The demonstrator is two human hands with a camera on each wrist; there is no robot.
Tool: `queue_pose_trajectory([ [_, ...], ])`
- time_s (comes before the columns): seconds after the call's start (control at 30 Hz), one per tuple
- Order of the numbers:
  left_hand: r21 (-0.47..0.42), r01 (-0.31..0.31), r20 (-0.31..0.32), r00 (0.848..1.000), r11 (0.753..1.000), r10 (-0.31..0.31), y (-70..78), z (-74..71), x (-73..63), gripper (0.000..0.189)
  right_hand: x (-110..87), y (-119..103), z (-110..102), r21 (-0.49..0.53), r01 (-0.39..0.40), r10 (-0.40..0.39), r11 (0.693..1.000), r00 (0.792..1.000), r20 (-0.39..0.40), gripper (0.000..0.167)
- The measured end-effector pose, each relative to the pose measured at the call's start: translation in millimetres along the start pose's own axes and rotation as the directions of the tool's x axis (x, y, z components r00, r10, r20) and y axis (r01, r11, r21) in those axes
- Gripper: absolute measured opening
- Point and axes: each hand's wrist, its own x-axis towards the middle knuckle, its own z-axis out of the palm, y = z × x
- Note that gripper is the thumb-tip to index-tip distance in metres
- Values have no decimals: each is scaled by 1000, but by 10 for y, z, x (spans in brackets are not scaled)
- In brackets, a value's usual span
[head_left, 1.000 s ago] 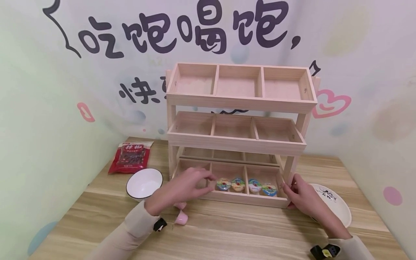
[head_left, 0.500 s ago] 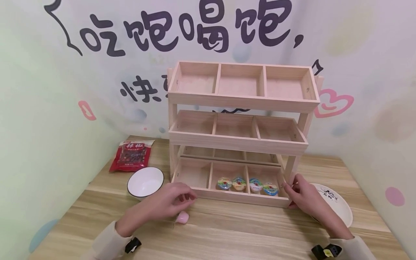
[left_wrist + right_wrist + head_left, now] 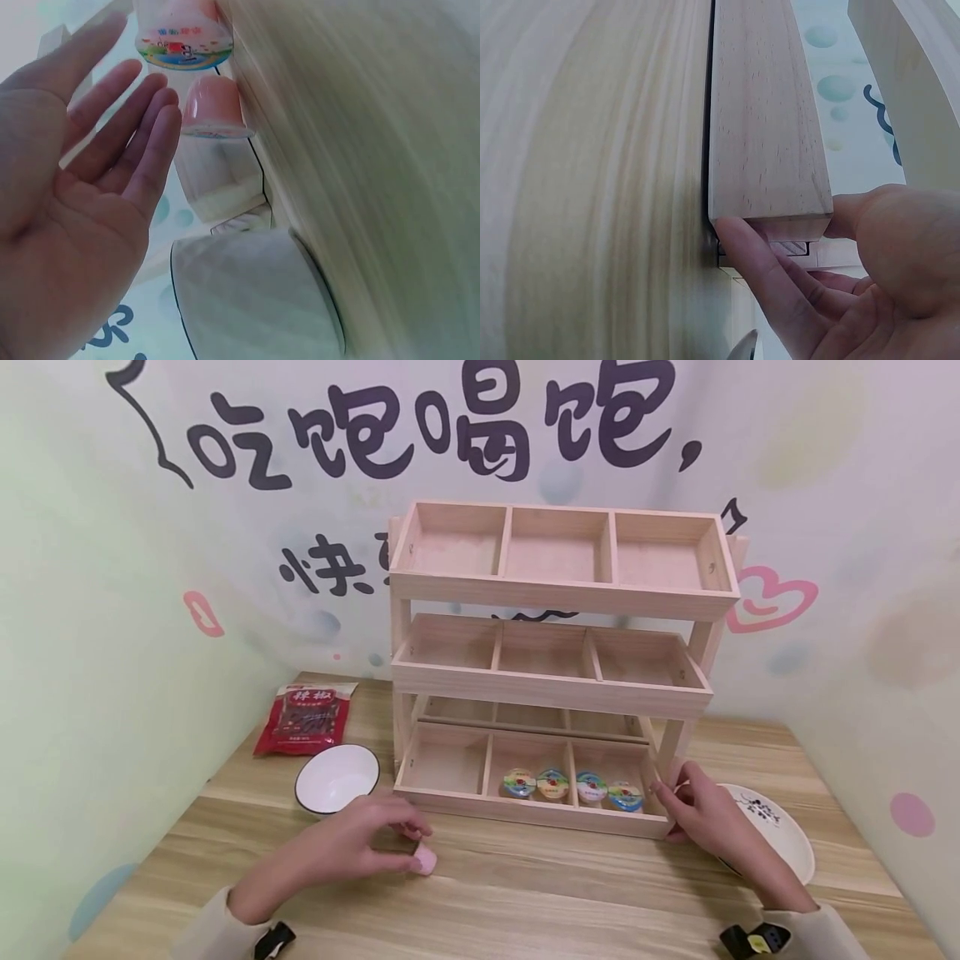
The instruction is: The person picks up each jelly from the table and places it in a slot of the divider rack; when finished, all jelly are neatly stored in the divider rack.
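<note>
My left hand [image 3: 360, 843] reaches low over the table, thumb beside a pink jelly cup [image 3: 425, 859]. In the left wrist view its fingers are extended and hold nothing; a nearer jelly cup [image 3: 184, 46] and a farther one [image 3: 214, 105] stand lid-down past the fingertips. The second pink cup is hidden in the head view. My right hand [image 3: 701, 810] grips the right end of the bottom tray [image 3: 525, 813] of a three-tier wooden rack [image 3: 562, 602], thumb above and fingers round the end. Several lidded jelly cups [image 3: 552, 784] sit in that tray's middle and right compartments.
Left of the rack are a white bowl with a dark rim [image 3: 337, 778] and a red packet [image 3: 306, 720]. An oval white plate [image 3: 787, 843] lies right of my right hand, partly covered by it. A printed cloth wall [image 3: 247, 568] stands behind the table.
My left hand has drawn back from the rack's bottom tray, moving left and down to the pink jelly cup, its fingers spreading. My right hand keeps its grip on the tray's end.
</note>
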Motion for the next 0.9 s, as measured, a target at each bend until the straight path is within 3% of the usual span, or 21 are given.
queue_pose_trajectory([
  [0.13,39,-71,38,997,997,70,-18,-8,-15,37,3,-2,-2,-1,1,-1,1000,1000,2,33],
  [0.23,68,-86,74,994,994,81,-19,-8,-6,41,5,1,-5,-1,4,-4,1000,1000,3,33],
  [0.47,73,-29,103,994,997,22,27,-11,50,34,2,4,-5,-8,7,-7,1000,1000,4,34],
  [0.9,-31,64,187,981,997,-57,65,-31,111,36,-11,-4,-12,-5,-5,5,1000,1000,9,33],
])
